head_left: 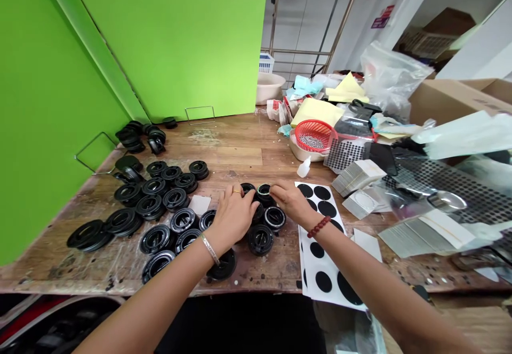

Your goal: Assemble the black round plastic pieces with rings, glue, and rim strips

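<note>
My left hand (236, 212) is bent over a black round part (248, 187), its thumb and fingers closed about the part's near side. Beside it stands another black round part with a pale greenish rim (264, 190). At that rim the fingertips of my right hand (288, 199) are pinched together; what they hold is too small to make out. Just nearer to me are a silver-rimmed round part (275, 217) and a plain black one (260, 239). A further black round part (222, 264) lies partly hidden under my left wrist.
Stacks of black round parts (149, 206) spread over the left of the wooden table (232, 157). To the right lie sheets of black round stickers (323, 282), a small white bottle (304, 167), a red basket of small metal pieces (316, 134) and card stacks (426, 231). Green panels (172, 39) stand behind.
</note>
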A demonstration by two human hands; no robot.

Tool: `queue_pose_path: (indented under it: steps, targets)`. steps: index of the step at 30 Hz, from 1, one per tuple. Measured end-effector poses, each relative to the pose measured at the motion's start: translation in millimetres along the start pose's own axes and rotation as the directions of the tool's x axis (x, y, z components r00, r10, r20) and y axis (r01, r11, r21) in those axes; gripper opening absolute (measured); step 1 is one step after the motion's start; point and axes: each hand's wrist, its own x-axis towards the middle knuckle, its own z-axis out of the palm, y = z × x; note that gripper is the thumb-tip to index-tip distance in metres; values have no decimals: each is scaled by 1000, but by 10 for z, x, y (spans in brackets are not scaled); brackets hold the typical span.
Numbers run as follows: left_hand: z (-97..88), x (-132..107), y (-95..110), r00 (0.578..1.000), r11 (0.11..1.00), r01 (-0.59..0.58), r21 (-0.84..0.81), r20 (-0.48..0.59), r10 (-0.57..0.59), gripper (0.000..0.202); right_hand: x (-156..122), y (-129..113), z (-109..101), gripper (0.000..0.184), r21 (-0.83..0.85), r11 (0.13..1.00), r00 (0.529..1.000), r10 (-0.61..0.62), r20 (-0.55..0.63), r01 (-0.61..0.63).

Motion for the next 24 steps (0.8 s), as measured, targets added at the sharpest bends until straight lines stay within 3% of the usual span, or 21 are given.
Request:
queue_pose_path:
  steps: [5, 11, 18, 24]
  targets:
    - [16, 72, 12, 996, 1000, 18, 9, 82, -18, 38, 42, 100, 14, 29, 107, 993, 997, -61, 55, 55]
    - [20, 89, 62, 992, 999, -22, 42, 123, 17, 40, 35, 202, -22, 31, 205, 978, 997, -47, 59, 34]
    - [54, 106, 83, 993, 994, -53, 96, 111, 42, 40, -21, 229, 44, 30, 178, 975, 991, 131, 19, -133]
    - [63, 113, 90, 991, 990, -69, 119, 124, 54, 40, -21, 228, -37, 26, 110, 954, 956, 267, 118, -280]
